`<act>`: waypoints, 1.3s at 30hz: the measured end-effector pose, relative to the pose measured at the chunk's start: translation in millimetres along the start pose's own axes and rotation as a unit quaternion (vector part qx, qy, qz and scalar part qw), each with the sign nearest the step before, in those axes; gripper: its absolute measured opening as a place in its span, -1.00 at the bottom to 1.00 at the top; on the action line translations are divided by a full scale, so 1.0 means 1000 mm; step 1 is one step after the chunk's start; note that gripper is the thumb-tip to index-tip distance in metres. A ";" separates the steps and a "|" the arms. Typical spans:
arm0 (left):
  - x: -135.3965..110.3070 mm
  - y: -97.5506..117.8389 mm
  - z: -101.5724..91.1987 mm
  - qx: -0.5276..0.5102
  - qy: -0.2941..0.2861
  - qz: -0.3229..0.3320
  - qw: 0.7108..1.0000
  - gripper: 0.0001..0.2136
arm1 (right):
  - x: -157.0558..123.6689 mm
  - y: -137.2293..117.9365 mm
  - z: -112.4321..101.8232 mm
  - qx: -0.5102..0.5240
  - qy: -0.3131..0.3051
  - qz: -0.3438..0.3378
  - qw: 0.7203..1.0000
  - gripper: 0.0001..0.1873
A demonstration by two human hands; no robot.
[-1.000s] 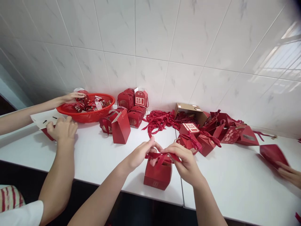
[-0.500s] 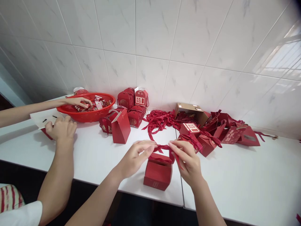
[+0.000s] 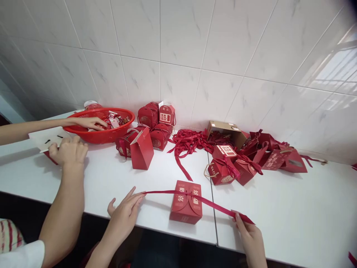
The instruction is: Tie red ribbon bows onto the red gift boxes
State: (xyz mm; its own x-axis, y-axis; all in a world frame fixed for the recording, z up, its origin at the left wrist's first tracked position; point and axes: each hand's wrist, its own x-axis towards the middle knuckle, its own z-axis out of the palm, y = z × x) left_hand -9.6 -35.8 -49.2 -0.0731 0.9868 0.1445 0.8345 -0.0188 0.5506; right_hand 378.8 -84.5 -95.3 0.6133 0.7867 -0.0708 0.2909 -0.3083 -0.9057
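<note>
A small red gift box (image 3: 185, 213) with closed flaps and pale printed characters stands near the table's front edge. Across its top runs a red ribbon (image 3: 216, 206), passing through the middle where the flaps meet. My left hand (image 3: 124, 212) has one end of the ribbon at its fingertips, left of the box, with the thumb held apart. To the right, my right hand (image 3: 251, 234) pinches the ribbon near its other end, and a short tail sticks out past the fingers. Both hands are clear of the box itself.
A co-worker's hand (image 3: 69, 150) holds a partly open box (image 3: 47, 139); another reaches into a red basket (image 3: 103, 138) of sweets. Finished red boxes (image 3: 161, 136), a ribbon pile (image 3: 189, 143), a cardboard carton (image 3: 240, 137) and more red boxes (image 3: 245, 171) line the tiled wall.
The box's top flaps have come down shut. My hands have moved apart and lower, drawing the ribbon out sideways over the box.
</note>
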 end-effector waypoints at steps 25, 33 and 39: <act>0.094 0.072 -0.030 -0.189 -0.548 0.100 0.808 -0.90 | -0.028 -0.116 0.035 -0.119 -0.257 -0.428 0.858 -0.79; 0.068 0.094 -0.041 -0.269 -0.492 0.159 0.812 -0.76 | -0.039 -0.117 0.051 0.016 -0.031 -0.518 0.855 -0.74; 0.018 0.120 -0.025 -0.225 -0.288 0.190 0.911 -0.72 | -0.054 -0.125 0.061 0.099 -0.114 -0.420 0.895 -0.80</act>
State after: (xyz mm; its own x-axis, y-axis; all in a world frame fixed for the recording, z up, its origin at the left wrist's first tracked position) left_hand 75.8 -24.0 40.4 0.5822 0.8130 0.0109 0.4220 -0.3136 0.8506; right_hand 264.4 -55.4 -4.3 0.0668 0.7927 0.6059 0.4296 0.5253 -0.7345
